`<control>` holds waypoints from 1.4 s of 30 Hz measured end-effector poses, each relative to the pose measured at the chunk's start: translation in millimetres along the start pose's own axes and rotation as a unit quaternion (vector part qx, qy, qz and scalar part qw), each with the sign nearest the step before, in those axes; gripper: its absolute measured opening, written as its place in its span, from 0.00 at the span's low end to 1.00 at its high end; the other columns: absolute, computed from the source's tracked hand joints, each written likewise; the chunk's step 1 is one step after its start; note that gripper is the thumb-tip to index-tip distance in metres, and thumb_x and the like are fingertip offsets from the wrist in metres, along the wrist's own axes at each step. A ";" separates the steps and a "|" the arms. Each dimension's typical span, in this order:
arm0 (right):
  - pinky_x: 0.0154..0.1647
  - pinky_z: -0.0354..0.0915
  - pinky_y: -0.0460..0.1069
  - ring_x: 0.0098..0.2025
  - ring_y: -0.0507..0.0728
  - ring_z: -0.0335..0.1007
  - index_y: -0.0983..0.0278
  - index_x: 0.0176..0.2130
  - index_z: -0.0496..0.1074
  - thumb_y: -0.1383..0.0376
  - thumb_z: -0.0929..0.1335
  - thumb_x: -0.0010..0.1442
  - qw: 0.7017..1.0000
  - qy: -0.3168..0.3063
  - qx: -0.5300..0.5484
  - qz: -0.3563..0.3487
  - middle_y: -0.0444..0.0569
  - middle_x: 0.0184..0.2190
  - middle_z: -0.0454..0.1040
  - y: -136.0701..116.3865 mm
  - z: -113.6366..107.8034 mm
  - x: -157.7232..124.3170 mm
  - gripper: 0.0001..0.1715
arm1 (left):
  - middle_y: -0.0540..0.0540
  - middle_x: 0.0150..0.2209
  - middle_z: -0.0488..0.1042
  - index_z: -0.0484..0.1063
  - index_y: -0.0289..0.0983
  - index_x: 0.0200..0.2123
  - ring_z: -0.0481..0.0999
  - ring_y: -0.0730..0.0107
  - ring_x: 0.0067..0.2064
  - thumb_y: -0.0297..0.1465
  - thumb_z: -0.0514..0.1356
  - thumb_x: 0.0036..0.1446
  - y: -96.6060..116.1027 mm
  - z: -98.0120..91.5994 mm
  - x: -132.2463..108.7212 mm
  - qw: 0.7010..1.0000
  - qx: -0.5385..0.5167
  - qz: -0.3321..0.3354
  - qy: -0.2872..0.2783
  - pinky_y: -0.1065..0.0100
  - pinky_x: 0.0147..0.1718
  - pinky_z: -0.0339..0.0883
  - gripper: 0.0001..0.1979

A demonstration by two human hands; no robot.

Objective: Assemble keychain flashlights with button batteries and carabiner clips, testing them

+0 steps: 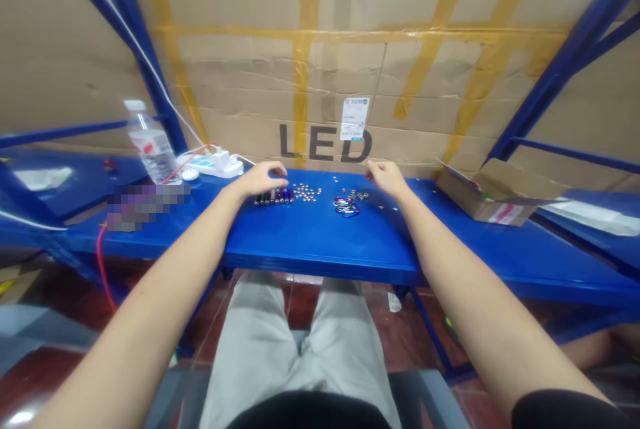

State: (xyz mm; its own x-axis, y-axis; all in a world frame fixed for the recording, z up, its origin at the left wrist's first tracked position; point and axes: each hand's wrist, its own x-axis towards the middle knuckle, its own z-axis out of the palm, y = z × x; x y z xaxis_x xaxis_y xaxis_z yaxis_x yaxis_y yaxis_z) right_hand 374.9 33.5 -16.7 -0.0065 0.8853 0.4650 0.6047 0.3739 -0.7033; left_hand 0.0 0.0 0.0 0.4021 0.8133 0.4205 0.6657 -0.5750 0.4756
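Observation:
My left hand (261, 178) hovers over the left end of a row of small coloured metal tubes (274, 196), its thumb and fingers apart. Beside the row lie several small, shiny ring-like metal pieces (306, 192). My right hand (386, 176) is farther right, with fingers curled together; whatever they pinch, if anything, is too small to make out. Between the hands sits a little pile of coloured carabiners (347, 207), touching or close to some small silver metal parts (357, 194). All of these lie on the blue table (310, 239).
An open cardboard box (500, 199) stands at the right. On the left are a water bottle (153, 142), a white power strip (213, 162) and a red cable (103, 262). A large taped carton (250, 96) rises behind the table, between blue metal posts (560, 76).

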 end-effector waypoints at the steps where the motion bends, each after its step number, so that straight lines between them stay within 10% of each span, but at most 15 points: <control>1: 0.40 0.68 0.51 0.31 0.57 0.74 0.67 0.25 0.74 0.48 0.62 0.67 1.000 -0.003 -0.002 -0.003 0.55 0.27 0.79 -1.3 0.1 -0.3 0.31 | 0.43 0.45 0.79 0.77 0.39 0.41 0.76 0.57 0.47 0.44 0.66 0.49 3.5 2.2 0.3 1.000 0.011 0.002 -0.027 0.59 0.49 0.67 0.19; 10: 0.39 0.67 0.51 0.32 0.57 0.74 0.66 0.25 0.74 0.54 0.62 0.66 0.999 -0.008 -0.024 -0.046 0.53 0.27 0.78 -15.1 2.7 -4.0 0.26 | 0.44 0.44 0.78 0.78 0.42 0.38 0.75 0.55 0.46 0.47 0.70 0.43 11.7 14.1 0.0 0.988 0.082 -0.033 -0.128 0.59 0.46 0.69 0.21; 18: 0.36 0.67 0.50 0.30 0.54 0.71 0.66 0.27 0.75 0.57 0.66 0.62 0.989 -0.080 0.110 -0.058 0.51 0.27 0.77 -58.8 16.0 -26.8 0.18 | 0.44 0.46 0.74 0.71 0.39 0.42 0.71 0.55 0.51 0.36 0.69 0.48 38.2 22.4 6.6 0.989 0.082 0.107 0.060 0.54 0.54 0.65 0.19; 29: 0.25 0.62 0.45 0.26 0.51 0.68 0.67 0.34 0.75 0.60 0.73 0.58 0.951 -0.245 0.188 -0.013 0.50 0.27 0.78 -86.6 47.9 -52.6 0.11 | 0.41 0.50 0.73 0.66 0.39 0.51 0.72 0.57 0.53 0.37 0.68 0.52 68.4 46.3 2.3 0.972 0.061 0.226 0.032 0.57 0.54 0.66 0.25; 42: 0.23 0.62 0.45 0.20 0.50 0.66 0.65 0.29 0.69 0.67 0.71 0.59 0.978 -0.161 0.128 0.049 0.46 0.19 0.72 -82.1 23.3 -40.8 0.08 | 0.41 0.46 0.76 0.68 0.38 0.49 0.76 0.56 0.46 0.47 0.72 0.41 16.1 18.3 1.6 0.997 0.040 0.001 -0.060 0.58 0.45 0.69 0.34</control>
State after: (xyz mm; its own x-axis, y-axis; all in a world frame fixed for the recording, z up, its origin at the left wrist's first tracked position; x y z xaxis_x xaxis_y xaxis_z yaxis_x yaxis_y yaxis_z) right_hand 307.0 -26.9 9.5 -0.2332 0.9460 0.2252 0.3966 0.3039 -0.8662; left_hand 22.8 -6.3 -5.8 0.4727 0.8197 0.3234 0.7110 -0.5716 0.4096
